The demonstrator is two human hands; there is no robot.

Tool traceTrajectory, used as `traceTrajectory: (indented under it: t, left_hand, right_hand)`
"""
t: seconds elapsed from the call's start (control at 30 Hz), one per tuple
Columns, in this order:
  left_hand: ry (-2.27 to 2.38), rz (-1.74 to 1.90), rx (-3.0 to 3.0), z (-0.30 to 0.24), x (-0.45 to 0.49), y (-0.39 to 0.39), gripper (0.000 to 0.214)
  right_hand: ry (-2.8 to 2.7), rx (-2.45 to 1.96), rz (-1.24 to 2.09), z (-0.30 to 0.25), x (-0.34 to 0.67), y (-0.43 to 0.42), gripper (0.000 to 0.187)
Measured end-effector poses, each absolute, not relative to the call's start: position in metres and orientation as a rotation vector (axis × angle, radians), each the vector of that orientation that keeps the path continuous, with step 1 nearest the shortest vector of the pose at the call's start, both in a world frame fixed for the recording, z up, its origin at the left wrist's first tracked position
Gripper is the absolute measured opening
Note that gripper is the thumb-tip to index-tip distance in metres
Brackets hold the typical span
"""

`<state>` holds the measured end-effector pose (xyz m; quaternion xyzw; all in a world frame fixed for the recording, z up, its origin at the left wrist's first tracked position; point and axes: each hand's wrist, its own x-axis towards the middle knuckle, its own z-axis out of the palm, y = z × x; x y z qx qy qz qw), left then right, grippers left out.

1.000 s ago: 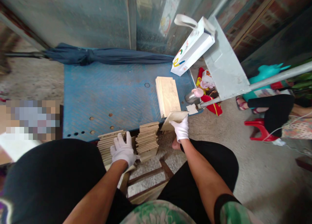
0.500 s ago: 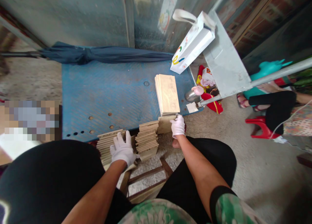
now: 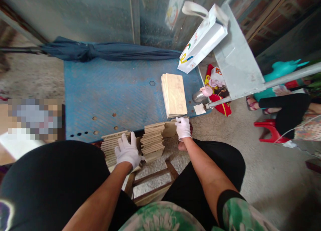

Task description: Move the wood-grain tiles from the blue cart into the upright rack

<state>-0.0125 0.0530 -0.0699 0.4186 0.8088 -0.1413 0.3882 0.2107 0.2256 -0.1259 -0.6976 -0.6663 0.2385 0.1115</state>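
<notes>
Both my hands wear white gloves. My left hand lies flat with fingers apart on a leaning stack of thin wooden boards at the near edge of the blue platform. A second stack of boards stands just to its right. My right hand is curled over the top edge of a board standing against the platform's edge, below a flat pile of pale boards lying on the platform.
A folded dark blue umbrella lies along the platform's back. A white paper bag leans at the right rear beside a grey metal panel. A seated person's legs and a red stool are at right. A wooden frame sits between my knees.
My right hand brought a board down from the flat pile's near end and stood it against the platform's edge. My left hand stayed on the left stack.
</notes>
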Motion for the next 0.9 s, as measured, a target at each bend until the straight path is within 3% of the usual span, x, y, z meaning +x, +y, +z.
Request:
traceTrajectory:
  t: [0.23,0.5,0.9]
  left_hand:
    - [2.054,-0.349,1.058,-0.072,-0.013,0.052,0.127]
    - [2.075,-0.361,1.071,-0.072,-0.011,0.053,0.128]
    - [2.072,-0.326,1.07,-0.072,-0.011,0.052,0.127]
  right_hand:
    - [-2.144,-2.08,0.705,-0.115,0.217,0.222,0.034]
    - [-2.443,-2.106,0.765,-0.088,0.231,0.219,0.02]
    - [-2.82,-2.027,0.695,-0.061,0.246,0.265,0.02]
